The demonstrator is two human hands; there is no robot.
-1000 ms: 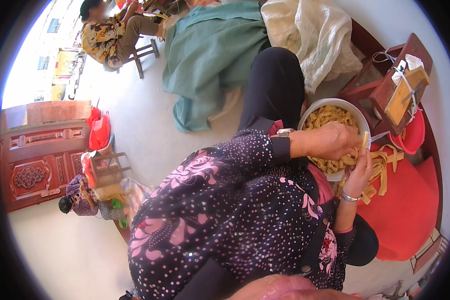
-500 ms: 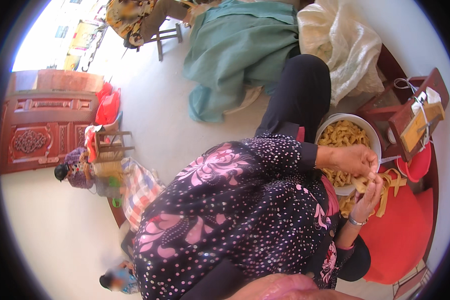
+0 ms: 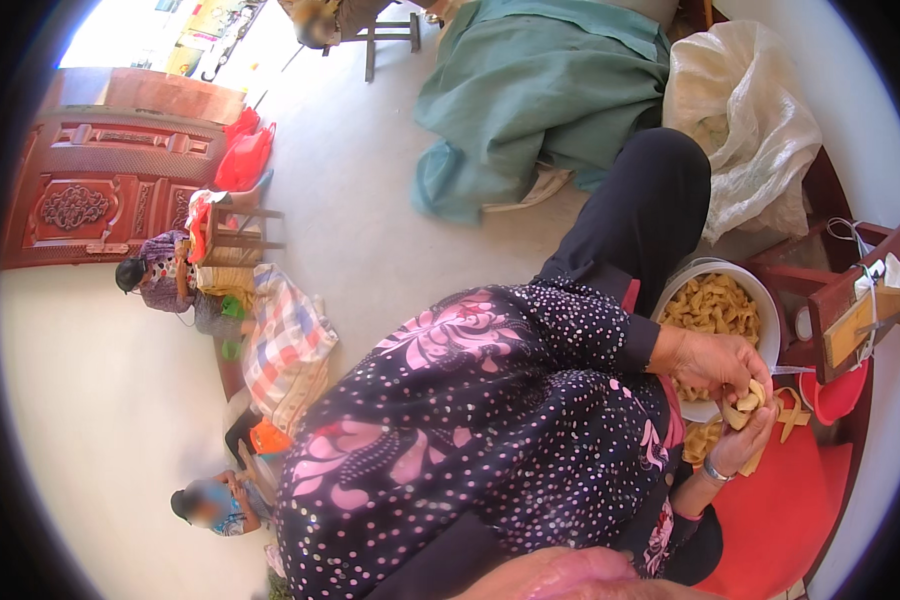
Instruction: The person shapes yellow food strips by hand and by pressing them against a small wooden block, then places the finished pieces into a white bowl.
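- Left hand [image 3: 718,360] and right hand [image 3: 748,438] both grip a folded yellow strip [image 3: 751,397], near the bucket's [image 3: 769,330] right edge.
- Wooden stand [image 3: 834,297] crowds that edge.
- Bare floor [image 3: 345,190] gives open room left of the dark-trousered knee [image 3: 660,190].

Green cloth [image 3: 540,90] is lying in folds at top centre; off-white woven sack [image 3: 740,130] is slumping just right of it. Carved red door [image 3: 90,205] is showing at far left, red bag [image 3: 245,160] sitting by its right edge. Wooden stool [image 3: 242,236] is standing just below the bag. Capped co-worker [image 3: 165,285] is working next to that stool; checked bag [image 3: 288,340] is lying nearby. Second co-worker [image 3: 232,505] is showing lower left, near an orange item [image 3: 268,437]. Dark stool [image 3: 382,35] is standing up top.
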